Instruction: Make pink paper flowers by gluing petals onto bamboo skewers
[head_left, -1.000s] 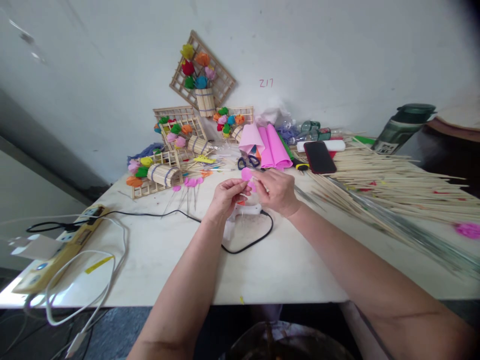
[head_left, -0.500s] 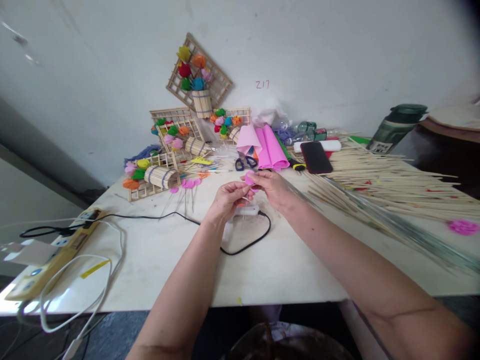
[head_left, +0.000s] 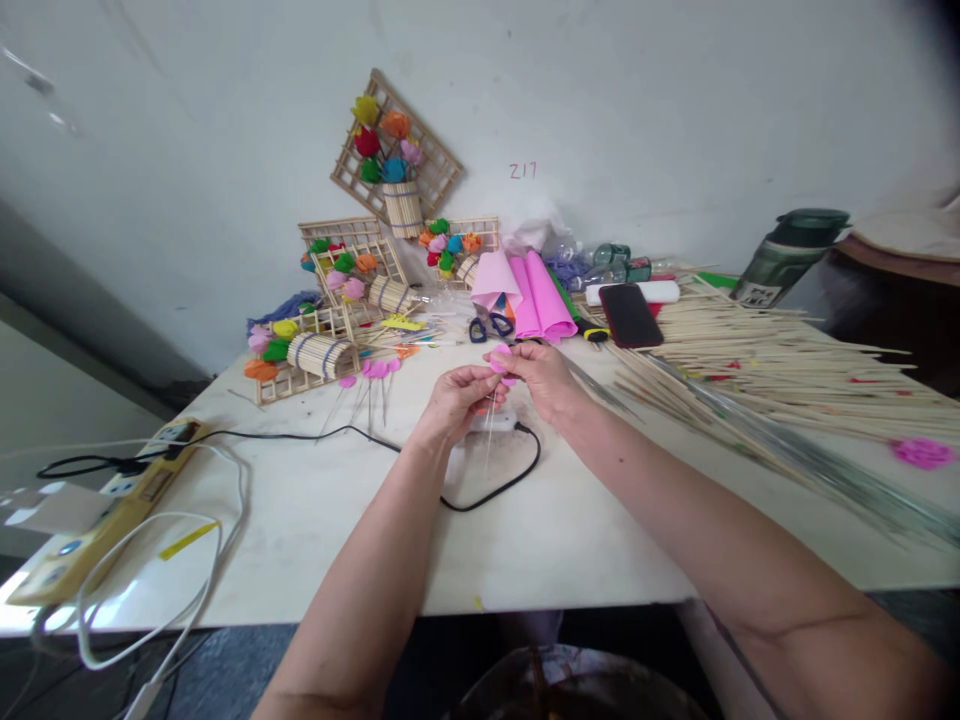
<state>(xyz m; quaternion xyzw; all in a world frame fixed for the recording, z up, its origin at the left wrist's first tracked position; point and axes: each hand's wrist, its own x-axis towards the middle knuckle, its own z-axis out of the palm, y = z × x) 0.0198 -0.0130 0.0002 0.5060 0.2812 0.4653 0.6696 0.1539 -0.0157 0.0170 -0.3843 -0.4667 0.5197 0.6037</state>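
My left hand (head_left: 459,397) and my right hand (head_left: 541,377) meet over the middle of the table. Pink paper petals (head_left: 500,357) are pinched between the fingertips of both hands. Thin wire stems (head_left: 490,430) hang down from below my left fingers. Just beneath the hands lies a white device (head_left: 504,421) with a black cord, partly hidden by my left hand; I cannot make out its kind. To the left, several pink petals on wires (head_left: 379,369) rest on the table.
Stick lattices with paper flowers (head_left: 322,352) stand at the back left. Behind my hands are scissors (head_left: 491,327), pink paper (head_left: 541,300) and a phone (head_left: 631,316). Wooden sticks (head_left: 757,350) and a bottle (head_left: 791,255) fill the right. A power strip (head_left: 135,510) lies left.
Both hands stay nearly in place, still pinching the pink petals. The wire stems below my left hand show more plainly now. The view has shifted very slightly.
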